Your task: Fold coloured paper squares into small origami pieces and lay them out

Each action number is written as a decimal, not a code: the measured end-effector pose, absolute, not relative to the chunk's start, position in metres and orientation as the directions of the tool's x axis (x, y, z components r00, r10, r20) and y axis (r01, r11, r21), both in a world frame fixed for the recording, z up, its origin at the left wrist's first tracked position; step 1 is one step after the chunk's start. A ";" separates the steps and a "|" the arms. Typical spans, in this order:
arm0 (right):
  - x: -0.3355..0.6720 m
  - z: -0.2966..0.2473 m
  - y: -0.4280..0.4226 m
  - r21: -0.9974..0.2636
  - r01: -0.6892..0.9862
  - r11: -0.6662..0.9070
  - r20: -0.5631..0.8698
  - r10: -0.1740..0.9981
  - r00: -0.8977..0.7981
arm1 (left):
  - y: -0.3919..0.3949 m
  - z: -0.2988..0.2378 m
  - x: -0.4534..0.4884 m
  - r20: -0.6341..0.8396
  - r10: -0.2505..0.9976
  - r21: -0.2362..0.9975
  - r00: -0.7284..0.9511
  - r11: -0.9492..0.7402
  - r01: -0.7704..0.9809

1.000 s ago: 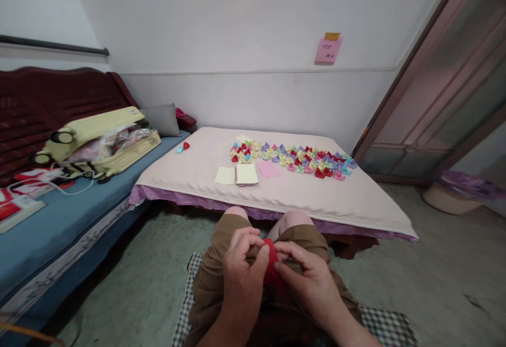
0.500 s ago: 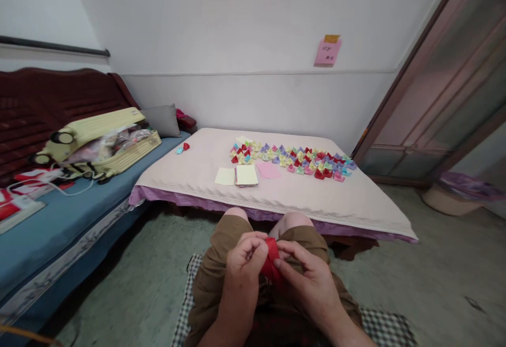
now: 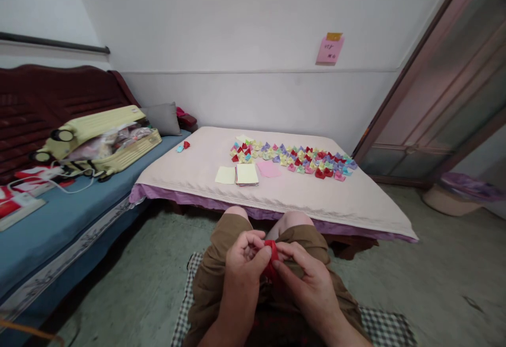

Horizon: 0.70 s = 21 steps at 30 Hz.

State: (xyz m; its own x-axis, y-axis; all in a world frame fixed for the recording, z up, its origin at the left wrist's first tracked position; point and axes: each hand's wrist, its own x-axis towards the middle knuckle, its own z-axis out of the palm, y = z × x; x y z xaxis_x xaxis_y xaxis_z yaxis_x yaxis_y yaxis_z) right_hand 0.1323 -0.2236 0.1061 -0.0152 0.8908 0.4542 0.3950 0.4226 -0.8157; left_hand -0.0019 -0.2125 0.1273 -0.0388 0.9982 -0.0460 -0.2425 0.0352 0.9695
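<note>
A piece of red folded paper (image 3: 271,269) is pinched between my two hands above my lap. My left hand (image 3: 247,262) grips its left side, thumb on the near face and fingers curled behind. On the right side, my right hand (image 3: 304,270) holds it between thumb and fingertips. Both hands are closed, and they cover much of the paper. Beyond my knees, on the low table, lie a stack of square paper sheets (image 3: 247,174), a pale yellow sheet (image 3: 225,175) and a pink sheet (image 3: 269,168). Several small folded paper pieces (image 3: 300,160) in many colours spread behind them.
The table (image 3: 336,199) wears a cream cover over purple cloth. At left, a blue-covered wooden sofa (image 3: 59,215) bears a half-open yellow suitcase (image 3: 103,120) and a grey cushion (image 3: 164,118). A lined bin (image 3: 454,199) stands at right. A pink note (image 3: 329,51) hangs on the wall.
My left thumb has shifted slightly to the right over the red paper, and less of the paper shows. Both hands keep their hold. The loose papers on the table stay put.
</note>
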 end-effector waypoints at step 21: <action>0.135 0.111 -0.224 -0.891 0.311 0.332 0.343 0.939 -0.020 | -0.212 0.130 -0.008 0.227 0.974 0.962 0.012 -0.226 0.151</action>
State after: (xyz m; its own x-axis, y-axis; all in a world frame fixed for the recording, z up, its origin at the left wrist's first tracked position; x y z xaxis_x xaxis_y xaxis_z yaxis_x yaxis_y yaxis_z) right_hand 0.1353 -0.2245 0.1106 -0.0197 0.9389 0.3435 0.3106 0.3323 -0.8906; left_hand -0.0076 -0.2121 0.1298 0.0124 0.9738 0.2269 0.1514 -0.2261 0.9623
